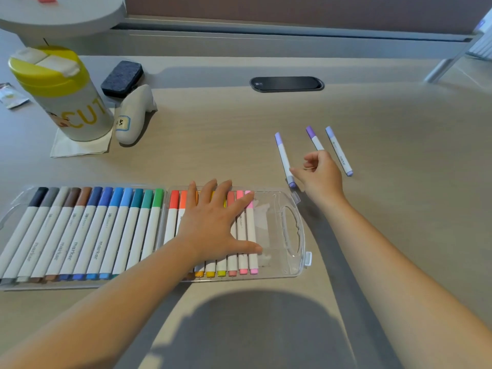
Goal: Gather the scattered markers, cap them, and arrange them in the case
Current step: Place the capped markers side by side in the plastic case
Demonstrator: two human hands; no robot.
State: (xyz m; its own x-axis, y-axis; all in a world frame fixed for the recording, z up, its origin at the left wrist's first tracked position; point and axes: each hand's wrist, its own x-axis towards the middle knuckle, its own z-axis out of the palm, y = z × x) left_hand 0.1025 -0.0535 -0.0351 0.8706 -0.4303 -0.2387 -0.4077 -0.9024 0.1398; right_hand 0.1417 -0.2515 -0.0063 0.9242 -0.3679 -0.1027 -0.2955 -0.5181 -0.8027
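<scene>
A clear marker case (290,233) lies on the counter (239,145). The left grip (213,225) rests flat with fingers spread on the warm-coloured markers (243,235) inside. Right of it, the right grip (319,171) hovers, fingers loosely curled, holding nothing, between three purple markers (339,151) lying capped on the counter.

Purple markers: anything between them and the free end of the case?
Nothing visible. The three purple markers lie on bare table beyond the case. Its free end, right of the pink marker, is open. The left hand rests flat on the warm-coloured markers only; the right hand is at the purple ones.
</scene>
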